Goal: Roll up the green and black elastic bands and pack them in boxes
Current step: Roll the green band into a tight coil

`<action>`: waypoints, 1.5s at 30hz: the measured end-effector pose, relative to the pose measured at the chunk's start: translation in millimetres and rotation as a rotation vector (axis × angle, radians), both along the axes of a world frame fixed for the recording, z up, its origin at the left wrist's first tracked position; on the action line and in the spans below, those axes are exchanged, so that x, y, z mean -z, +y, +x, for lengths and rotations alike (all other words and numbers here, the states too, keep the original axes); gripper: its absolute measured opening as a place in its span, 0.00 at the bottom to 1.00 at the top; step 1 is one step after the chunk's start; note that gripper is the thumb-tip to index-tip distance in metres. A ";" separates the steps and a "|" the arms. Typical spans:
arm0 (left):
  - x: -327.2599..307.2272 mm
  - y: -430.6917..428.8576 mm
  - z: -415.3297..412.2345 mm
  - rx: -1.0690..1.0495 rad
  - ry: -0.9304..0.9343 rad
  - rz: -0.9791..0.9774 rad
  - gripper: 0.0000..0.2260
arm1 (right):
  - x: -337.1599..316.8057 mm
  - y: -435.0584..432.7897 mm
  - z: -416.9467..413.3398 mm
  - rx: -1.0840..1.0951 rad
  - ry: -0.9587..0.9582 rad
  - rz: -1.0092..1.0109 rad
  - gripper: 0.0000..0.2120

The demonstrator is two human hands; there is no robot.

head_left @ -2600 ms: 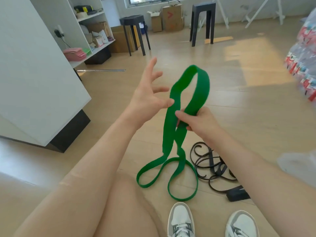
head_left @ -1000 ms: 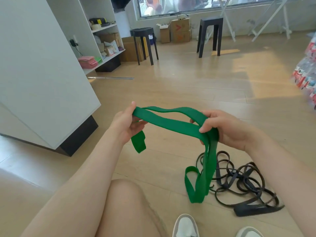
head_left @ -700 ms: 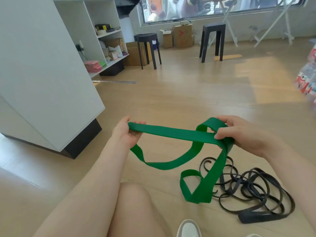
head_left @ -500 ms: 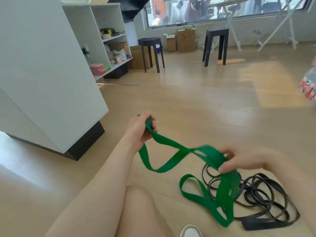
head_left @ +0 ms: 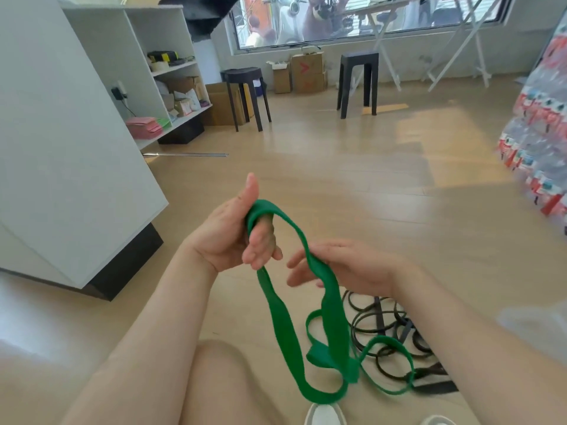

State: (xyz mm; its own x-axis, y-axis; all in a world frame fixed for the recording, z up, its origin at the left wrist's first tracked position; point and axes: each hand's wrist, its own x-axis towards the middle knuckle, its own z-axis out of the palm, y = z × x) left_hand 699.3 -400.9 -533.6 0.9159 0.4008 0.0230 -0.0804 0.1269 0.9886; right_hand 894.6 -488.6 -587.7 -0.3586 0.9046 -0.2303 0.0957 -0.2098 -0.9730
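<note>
Green band [head_left: 333, 320]: one end looped over the fingers of the left hand [head_left: 236, 237], held up in front of the knee. Left thumb sticks straight up, clear of the band; the fingers bend downward, hooking the loop. From there one strand drops straight down past the left wrist. The other arcs right and crosses the right hand [head_left: 346, 268].

Right hand sits lower and to the right, fingers loosely extended toward the left hand, band lying across them. Motion blur here; cannot tell whether the thumb pinches the strap.

Below the hands the green band hangs slack, twisted, its lower loops reaching the wooden floor [head_left: 352, 185] just ahead of a white shoe [head_left: 322, 414].

Black bands [head_left: 383, 329]: tangled heap on the floor under the right forearm. The green band's far loop lies over them.

Surroundings: white cabinet [head_left: 76, 148] to the left. Open shelving [head_left: 171, 87] behind it, with pink and green items on the low shelf. Two black stools [head_left: 245, 96] farther back, cardboard boxes [head_left: 306, 73] under the window. Wrapped packs of bottles [head_left: 540, 142] at the right edge.
</note>
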 end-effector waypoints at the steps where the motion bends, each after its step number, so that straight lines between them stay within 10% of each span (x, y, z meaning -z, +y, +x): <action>1: 0.8 1.5 -1.4 -0.025 -0.013 -0.022 0.30 | 4.2 -2.4 -0.5 0.006 0.070 -0.025 0.18; 8: 10.8 9.8 -13.4 -0.480 0.312 0.057 0.27 | -3.5 -14.3 23.1 0.160 0.260 0.073 0.13; 12: 20.3 16.9 -5.2 -0.696 0.672 0.455 0.15 | -32.6 -16.7 35.5 0.194 0.181 0.134 0.12; 27: -22.0 -45.2 84.3 -0.554 0.191 0.655 0.06 | -75.7 -27.3 57.0 0.544 -0.404 0.445 0.12; 45: -33.9 -61.1 104.6 -0.718 0.030 0.494 0.02 | -71.4 -37.2 53.1 0.607 -0.013 0.413 0.06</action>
